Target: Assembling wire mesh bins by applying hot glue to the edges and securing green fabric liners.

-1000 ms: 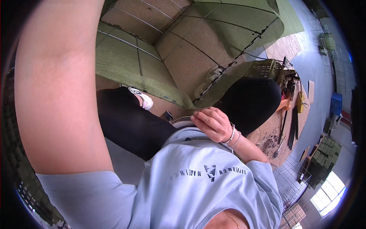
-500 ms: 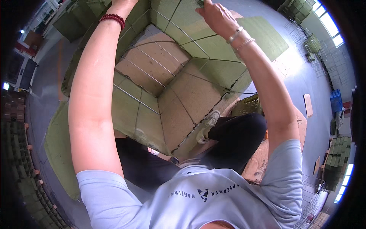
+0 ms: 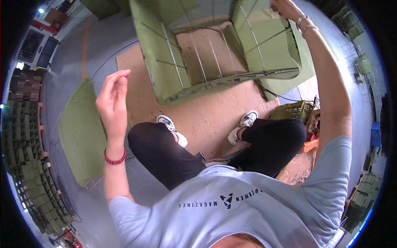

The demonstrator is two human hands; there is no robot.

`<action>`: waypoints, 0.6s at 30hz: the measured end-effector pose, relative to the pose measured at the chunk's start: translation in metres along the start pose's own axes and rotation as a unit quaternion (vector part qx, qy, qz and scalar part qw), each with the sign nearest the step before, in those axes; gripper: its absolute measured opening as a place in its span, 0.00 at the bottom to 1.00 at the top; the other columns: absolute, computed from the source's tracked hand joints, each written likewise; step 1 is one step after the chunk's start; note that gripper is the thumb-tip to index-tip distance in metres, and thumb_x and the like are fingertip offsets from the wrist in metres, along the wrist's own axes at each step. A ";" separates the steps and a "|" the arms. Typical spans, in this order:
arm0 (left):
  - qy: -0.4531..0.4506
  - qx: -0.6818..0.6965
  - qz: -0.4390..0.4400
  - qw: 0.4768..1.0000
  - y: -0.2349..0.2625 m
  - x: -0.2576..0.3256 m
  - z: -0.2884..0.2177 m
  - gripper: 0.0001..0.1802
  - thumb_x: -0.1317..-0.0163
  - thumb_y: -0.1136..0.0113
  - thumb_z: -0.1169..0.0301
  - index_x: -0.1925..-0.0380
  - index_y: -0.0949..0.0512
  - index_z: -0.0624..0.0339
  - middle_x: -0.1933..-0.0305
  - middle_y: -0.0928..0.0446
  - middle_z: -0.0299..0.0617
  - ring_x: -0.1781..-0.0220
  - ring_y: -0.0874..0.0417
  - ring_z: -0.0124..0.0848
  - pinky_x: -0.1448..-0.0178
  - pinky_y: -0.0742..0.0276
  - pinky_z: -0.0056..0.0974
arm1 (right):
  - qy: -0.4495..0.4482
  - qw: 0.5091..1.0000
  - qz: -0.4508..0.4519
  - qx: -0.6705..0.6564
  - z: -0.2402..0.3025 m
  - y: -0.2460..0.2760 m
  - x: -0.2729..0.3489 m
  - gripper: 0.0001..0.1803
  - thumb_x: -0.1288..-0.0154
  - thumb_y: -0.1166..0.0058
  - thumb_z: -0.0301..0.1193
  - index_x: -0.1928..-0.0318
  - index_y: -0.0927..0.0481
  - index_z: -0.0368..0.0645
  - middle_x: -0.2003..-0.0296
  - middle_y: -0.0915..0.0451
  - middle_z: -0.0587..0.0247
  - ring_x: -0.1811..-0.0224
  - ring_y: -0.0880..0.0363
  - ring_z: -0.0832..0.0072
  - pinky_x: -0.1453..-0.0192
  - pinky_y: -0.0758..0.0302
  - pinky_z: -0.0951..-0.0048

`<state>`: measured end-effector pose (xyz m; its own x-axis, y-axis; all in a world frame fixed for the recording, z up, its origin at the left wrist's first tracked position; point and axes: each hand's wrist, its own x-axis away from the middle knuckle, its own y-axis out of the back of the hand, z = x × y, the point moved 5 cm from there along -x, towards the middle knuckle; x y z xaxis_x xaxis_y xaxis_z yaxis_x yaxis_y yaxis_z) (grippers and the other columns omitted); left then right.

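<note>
Head view: green-walled wire frame (image 3: pixel 261 51) beyond the shoes (image 3: pixel 170 124), near rim (image 3: pixel 231 78) slanting up rightward
Right hand (image 3: pixel 287 9) nearer, by the frame's right side; cannot tell whether its fingers pinch — left hand (image 3: pixel 113 98) apart, leftward; empty, fingers bent together, thumb close.

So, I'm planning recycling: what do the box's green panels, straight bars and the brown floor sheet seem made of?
Green panels: matt, probably fabric, as one edge curls softly. Straight bars: shiny, likely metal wire, from bright highlights. Brown floor sheet: dull, perhaps cardboard, from its papery look.
</note>
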<state>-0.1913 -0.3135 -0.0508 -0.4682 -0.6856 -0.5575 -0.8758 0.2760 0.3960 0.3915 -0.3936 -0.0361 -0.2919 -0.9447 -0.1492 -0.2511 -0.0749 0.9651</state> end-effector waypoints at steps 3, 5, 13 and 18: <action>0.191 0.031 0.071 0.978 -0.005 -0.003 0.074 0.24 0.26 0.50 0.54 0.56 0.19 0.66 0.57 0.18 0.41 0.55 0.19 0.25 0.49 0.22 0.31 | -0.034 0.987 0.022 -0.157 -0.003 -0.021 -0.010 0.16 0.31 0.51 0.38 0.65 0.19 0.37 0.61 0.19 0.49 0.58 0.20 0.57 0.58 0.24 0.60; 0.270 0.041 0.097 0.957 -0.006 -0.022 0.115 0.26 0.30 0.46 0.48 0.58 0.20 0.65 0.60 0.18 0.39 0.63 0.19 0.23 0.60 0.22 0.29 | 0.045 0.992 0.043 0.112 0.047 -0.018 -0.013 0.12 0.34 0.46 0.33 0.59 0.17 0.36 0.52 0.19 0.42 0.47 0.21 0.52 0.48 0.22 0.57; 0.094 -0.157 0.218 0.959 -0.065 -0.113 0.120 0.22 0.35 0.39 0.59 0.82 0.22 0.65 0.89 0.28 0.37 0.88 0.27 0.24 0.82 0.31 0.34 | -0.118 0.988 -0.014 -0.098 0.016 -0.028 0.034 0.22 0.35 0.47 0.39 0.65 0.19 0.26 0.63 0.18 0.36 0.58 0.18 0.46 0.50 0.22 0.56; 0.000 -0.224 0.177 0.958 -0.068 -0.104 0.075 0.21 0.43 0.38 0.64 0.87 0.27 0.68 0.91 0.32 0.42 0.87 0.31 0.24 0.80 0.38 0.35 | -0.090 0.995 -0.010 -0.049 -0.018 -0.020 0.054 0.18 0.34 0.48 0.38 0.65 0.19 0.32 0.64 0.18 0.42 0.58 0.19 0.49 0.50 0.23 0.55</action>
<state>-0.0921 -0.2100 -0.0744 -0.7268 -0.6021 -0.3306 -0.5234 0.1738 0.8341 0.3973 -0.4485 -0.0600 -0.4501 -0.8713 -0.1955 -0.1693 -0.1316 0.9767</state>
